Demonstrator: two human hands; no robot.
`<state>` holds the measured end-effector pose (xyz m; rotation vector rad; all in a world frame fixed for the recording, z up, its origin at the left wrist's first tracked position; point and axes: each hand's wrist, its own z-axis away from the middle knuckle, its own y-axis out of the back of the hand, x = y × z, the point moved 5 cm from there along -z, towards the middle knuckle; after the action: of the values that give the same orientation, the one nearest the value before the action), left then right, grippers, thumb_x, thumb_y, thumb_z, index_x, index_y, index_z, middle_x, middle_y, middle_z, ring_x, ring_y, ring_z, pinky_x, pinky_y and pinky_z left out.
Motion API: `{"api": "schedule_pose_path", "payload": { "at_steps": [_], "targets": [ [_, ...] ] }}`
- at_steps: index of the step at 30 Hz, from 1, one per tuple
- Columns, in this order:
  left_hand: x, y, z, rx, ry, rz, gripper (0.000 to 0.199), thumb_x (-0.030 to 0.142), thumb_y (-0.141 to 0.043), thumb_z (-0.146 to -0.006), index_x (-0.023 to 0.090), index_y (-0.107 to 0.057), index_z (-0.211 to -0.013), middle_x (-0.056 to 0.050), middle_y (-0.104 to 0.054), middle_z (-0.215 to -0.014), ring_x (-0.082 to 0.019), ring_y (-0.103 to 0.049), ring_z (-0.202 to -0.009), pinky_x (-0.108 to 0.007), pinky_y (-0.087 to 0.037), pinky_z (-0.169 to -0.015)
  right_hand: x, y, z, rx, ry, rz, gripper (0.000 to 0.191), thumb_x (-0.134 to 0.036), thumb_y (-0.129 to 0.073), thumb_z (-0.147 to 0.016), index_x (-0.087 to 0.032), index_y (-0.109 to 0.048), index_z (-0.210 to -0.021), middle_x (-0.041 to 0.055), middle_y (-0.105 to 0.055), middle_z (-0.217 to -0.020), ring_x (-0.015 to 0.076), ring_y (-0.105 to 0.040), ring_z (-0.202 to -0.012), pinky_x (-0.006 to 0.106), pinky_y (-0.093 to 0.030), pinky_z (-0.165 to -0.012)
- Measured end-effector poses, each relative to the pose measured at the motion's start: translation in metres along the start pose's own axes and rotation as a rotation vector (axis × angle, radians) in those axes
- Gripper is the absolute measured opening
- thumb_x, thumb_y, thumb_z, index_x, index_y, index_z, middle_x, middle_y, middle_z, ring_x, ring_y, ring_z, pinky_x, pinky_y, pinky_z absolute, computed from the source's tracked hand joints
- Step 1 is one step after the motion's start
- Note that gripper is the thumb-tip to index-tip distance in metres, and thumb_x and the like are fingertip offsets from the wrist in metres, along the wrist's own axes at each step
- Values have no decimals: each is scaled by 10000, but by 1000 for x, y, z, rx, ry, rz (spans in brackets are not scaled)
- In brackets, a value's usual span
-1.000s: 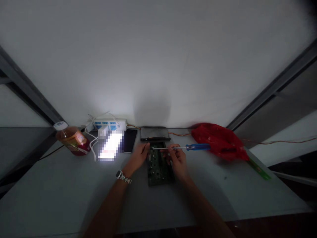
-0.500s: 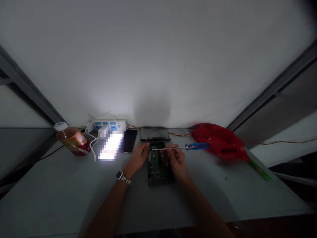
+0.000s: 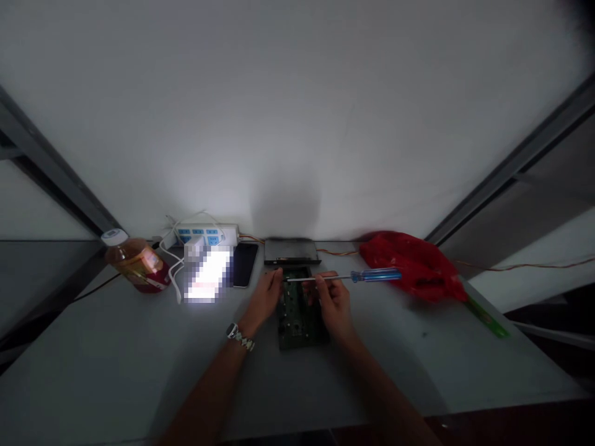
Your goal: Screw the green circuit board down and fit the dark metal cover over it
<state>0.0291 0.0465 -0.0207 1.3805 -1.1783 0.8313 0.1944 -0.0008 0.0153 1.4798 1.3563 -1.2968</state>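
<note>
My right hand point(image 3: 335, 303) grips a screwdriver point(image 3: 375, 275) by its thin metal shaft, its blue see-through handle pointing right. The shaft lies nearly level, with the tip pointing left. My left hand point(image 3: 266, 298), with a watch point(image 3: 232, 331) on its wrist, has its fingers pinched together close to the screwdriver's tip. What they hold, if anything, is too small and dark to make out. Beneath both hands an open dark case with a green circuit board point(image 3: 294, 316) lies on the table. The right hand hides part of its right side.
A flat dark panel point(image 3: 292, 253) lies by the wall behind the case. On the left are a bottle point(image 3: 139, 265), a power strip point(image 3: 227, 234) with white cables, a bright blurred screen point(image 3: 209, 275) and a dark phone point(image 3: 245, 265). A red plastic bag point(image 3: 409, 263) lies on the right.
The screwdriver has shifted slightly right with my right hand. My left hand and wrist have turned and moved a little to the right.
</note>
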Motion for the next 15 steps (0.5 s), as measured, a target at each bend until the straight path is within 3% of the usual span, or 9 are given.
{"api": "schedule_pose_path", "payload": {
  "at_steps": [6, 11, 15],
  "targets": [
    [-3, 2, -2, -9, 5, 53, 525, 628, -326, -955, 207, -524, -711, 1, -484, -589, -166, -464, -584, -296, -350, -529, -11, -4, -4, -55, 65, 74, 248, -464, -554, -942, -222, -581, -895, 5, -639, -764, 132, -559, -579, 256, -453, -541],
    [-3, 5, -6, -28, 26, 119, 523, 635, -355, -945, 187, -512, -727, 36, -414, -578, -116, -366, -519, -255, -282, -483, -31, -16, -20, -209, 76, 112, 260, -465, -552, -941, -211, -599, -969, 44, -686, -889, 162, -638, -718, 271, -515, -634],
    [-2, 6, -10, -25, 2, 102, 527, 608, -343, -958, 178, -534, -722, 36, -431, -573, -113, -383, -523, -246, -289, -496, -41, -26, -39, -291, 146, 194, 253, -460, -546, -944, -211, -590, -933, 57, -701, -897, 179, -675, -740, 305, -545, -702]
  ]
}}
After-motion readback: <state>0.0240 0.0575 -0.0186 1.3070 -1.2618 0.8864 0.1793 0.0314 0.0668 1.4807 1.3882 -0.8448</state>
